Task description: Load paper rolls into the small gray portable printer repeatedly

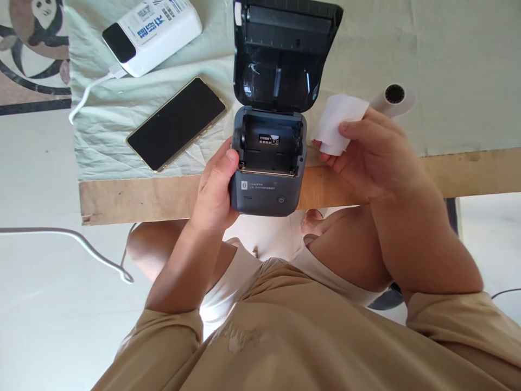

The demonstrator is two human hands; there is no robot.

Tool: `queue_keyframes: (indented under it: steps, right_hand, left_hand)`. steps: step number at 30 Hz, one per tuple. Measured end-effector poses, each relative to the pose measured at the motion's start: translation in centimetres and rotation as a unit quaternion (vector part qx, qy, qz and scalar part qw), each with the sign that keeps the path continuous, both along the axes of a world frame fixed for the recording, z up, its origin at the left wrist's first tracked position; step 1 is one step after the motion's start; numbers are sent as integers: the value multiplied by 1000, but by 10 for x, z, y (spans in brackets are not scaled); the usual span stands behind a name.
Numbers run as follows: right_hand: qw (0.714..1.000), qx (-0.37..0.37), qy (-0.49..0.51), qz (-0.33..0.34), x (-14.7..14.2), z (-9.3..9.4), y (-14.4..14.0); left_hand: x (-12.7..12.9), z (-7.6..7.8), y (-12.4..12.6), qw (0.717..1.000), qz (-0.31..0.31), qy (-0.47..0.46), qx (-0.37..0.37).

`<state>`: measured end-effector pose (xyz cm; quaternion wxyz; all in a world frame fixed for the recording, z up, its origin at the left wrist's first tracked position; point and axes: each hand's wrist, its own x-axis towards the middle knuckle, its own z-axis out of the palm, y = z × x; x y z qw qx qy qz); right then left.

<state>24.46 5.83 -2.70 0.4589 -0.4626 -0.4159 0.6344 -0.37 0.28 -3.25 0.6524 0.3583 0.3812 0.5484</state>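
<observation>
A small dark grey thermal printer (266,182) stands at the table's front edge with its lid (283,51) swung open and its paper bay bare. My left hand (215,187) grips the printer's left side, thumb on its top rim. My right hand (372,155) holds a white paper roll (340,122), its loose end curling toward the printer's right side. The roll's dark core end (394,93) shows past my fingers.
A black phone (177,122) lies face up left of the printer on a pale green cloth (448,65). A white power bank (152,32) with a white cable (87,92) sits at the back left. The wooden table edge (134,198) runs below the cloth.
</observation>
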Motion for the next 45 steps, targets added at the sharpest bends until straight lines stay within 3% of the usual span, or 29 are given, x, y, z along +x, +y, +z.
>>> queue_keyframes:
  steps: [3,10,17,26,34,41,45]
  right_hand:
    - [1000,5,-12,-12,1,2,1]
    - [992,-95,69,-50,-11,29,-8]
    - [996,-31,22,-79,-10,12,-9]
    - [998,-18,25,-46,0,-8,-1]
    - [993,-55,54,-87,-10,12,-5]
    - [994,-33,29,-95,-21,24,-12]
    - [980,107,-80,-149,-19,34,-21]
  left_hand:
    - [-1,-2,1,1000,-7,-13,3]
    - [-3,-5,3,999,-18,-25,20]
    - [-3,-10,3,998,-15,-9,54]
    - [-3,-6,6,998,-10,8,58]
    - [-5,-4,5,999,-6,21,48]
    - [-3,-4,4,997,-8,42,63]
    - [-1,-8,4,996,-3,57,75]
